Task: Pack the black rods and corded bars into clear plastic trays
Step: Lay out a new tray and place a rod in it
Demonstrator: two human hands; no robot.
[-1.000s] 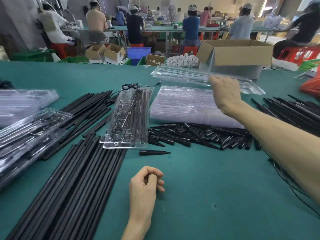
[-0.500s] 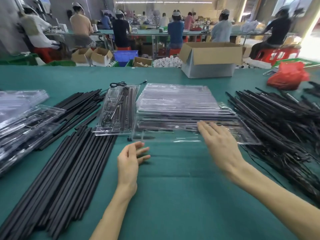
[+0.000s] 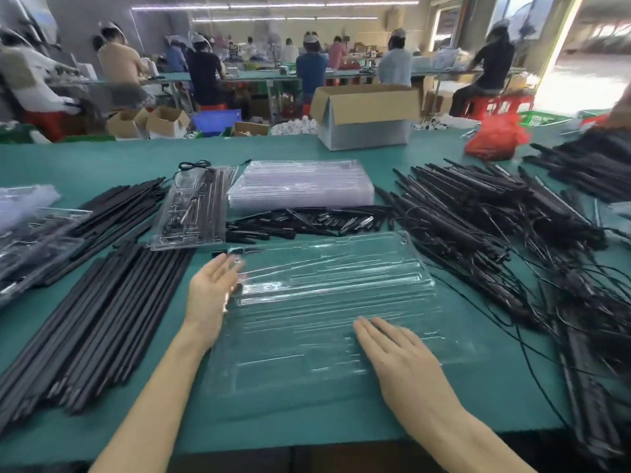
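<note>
right hand (image 3: 396, 353) flat, fingers straight, pressing empty clear tray (image 3: 324, 295) | left hand (image 3: 211, 295) loose and unclenched, touching the tray's left edge | tray sits between black rods (image 3: 102, 319) and corded bars (image 3: 495, 233), nothing loaded yet | done: filled tray (image 3: 191, 213) just beyond (others far left, blurred) | left: both piles large, so likely far from finished

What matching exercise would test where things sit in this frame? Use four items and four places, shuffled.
Things:
1. empty clear tray
2. long black rods
3. corded bars
4. cardboard box

Places:
A. far side of the table, near its middle
B. laid in a bundle, left of the left hand
C. right in front of the person, under the flat right hand
D. tangled pile on the right side

Pairs: 1-C, 2-B, 3-D, 4-A
</note>
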